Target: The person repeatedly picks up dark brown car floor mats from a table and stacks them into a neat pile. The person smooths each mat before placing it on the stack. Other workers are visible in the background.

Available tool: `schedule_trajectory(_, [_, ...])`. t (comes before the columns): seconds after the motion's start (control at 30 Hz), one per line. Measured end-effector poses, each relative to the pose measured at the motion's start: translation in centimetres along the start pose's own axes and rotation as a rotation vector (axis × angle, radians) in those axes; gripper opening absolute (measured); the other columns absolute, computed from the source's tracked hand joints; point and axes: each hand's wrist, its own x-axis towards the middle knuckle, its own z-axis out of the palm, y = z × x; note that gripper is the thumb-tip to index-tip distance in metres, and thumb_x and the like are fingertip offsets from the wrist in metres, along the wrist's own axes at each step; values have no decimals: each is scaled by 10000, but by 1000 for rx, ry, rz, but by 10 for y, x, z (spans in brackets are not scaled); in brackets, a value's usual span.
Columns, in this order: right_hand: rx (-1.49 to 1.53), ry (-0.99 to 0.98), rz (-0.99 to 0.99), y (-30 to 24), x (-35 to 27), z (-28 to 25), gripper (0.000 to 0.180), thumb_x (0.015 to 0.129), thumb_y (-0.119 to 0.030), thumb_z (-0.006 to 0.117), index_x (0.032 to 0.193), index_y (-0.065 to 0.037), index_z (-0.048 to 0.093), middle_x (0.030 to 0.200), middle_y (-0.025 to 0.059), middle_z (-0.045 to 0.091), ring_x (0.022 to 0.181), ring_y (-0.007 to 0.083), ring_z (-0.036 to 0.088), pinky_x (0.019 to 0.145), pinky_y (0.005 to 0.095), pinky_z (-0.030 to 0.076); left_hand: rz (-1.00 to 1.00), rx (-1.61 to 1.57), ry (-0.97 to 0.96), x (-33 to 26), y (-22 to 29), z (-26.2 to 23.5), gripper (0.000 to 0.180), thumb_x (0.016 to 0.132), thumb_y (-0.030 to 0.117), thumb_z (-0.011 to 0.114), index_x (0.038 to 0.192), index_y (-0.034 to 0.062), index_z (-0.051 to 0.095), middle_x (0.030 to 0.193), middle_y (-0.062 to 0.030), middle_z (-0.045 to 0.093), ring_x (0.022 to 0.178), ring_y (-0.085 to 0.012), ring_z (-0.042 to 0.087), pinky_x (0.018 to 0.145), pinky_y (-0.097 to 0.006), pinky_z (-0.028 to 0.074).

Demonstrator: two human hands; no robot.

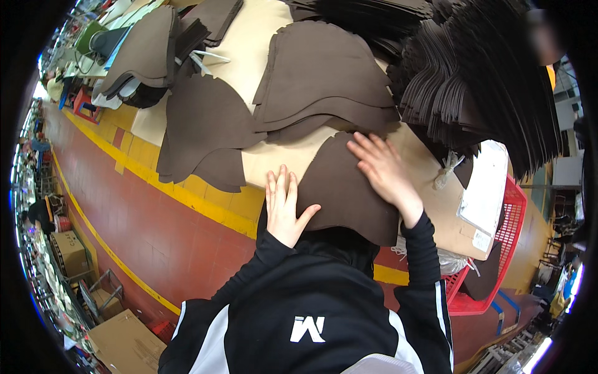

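Note:
A dark brown cut sheet piece (339, 190) with a curved lower edge lies at the table's near edge, right in front of my body. My left hand (284, 210) rests at its left side with the fingers stretched out, the thumb reaching over the piece's edge. Lying flat on its upper right part is my right hand (383, 171), fingers extended and nothing gripped. Just beyond is a loose pile of similar brown pieces (324, 68). Further left, more brown pieces (208, 124) overhang the table edge.
Tall stacks of dark sheets (479, 87) rise at the right of the pale tabletop (268, 163). A red plastic basket (512, 215) stands beside a cardboard sheet (445, 224) and a white paper in a clear sleeve (483, 181). Cardboard boxes (128, 343) sit on the floor at left.

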Motion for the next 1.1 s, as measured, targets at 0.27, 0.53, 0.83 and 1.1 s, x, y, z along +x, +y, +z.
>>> schedule_trajectory(0.27, [253,266,233,23,-27,-10,439,1067,-338,401,1434,-132,524,1475,157,505,1426,339,395,1201,465,234,293,-297,105,5,16,-18,501,781,-126,704,1258,-3,616,1213,-172,682,1135,-330,662,916,-359,564])
schedule_trajectory(0.53, [244,556,148,-5,-97,-39,394,977,-194,535,1328,-29,602,1404,191,558,1304,371,524,1102,450,399,268,-395,290,115,41,-92,415,883,-21,673,1295,-28,626,1259,-201,672,1214,-267,635,1022,-335,475])
schedule_trajectory(0.83, [31,-38,-247,-70,-42,6,478,964,-377,569,1435,-306,523,1535,-35,457,1398,205,439,1175,453,306,271,-230,66,89,1,-51,524,894,105,694,1380,-14,538,1380,-182,580,1321,-311,525,1117,-403,394])
schedule_trajectory(1.1, [-45,-9,71,-5,12,-3,443,1042,-355,411,1459,-236,500,1503,48,493,1407,300,413,1199,491,234,119,-25,-64,22,1,-8,788,791,224,804,1471,58,444,1553,-184,373,1480,-440,236,1179,-495,269])
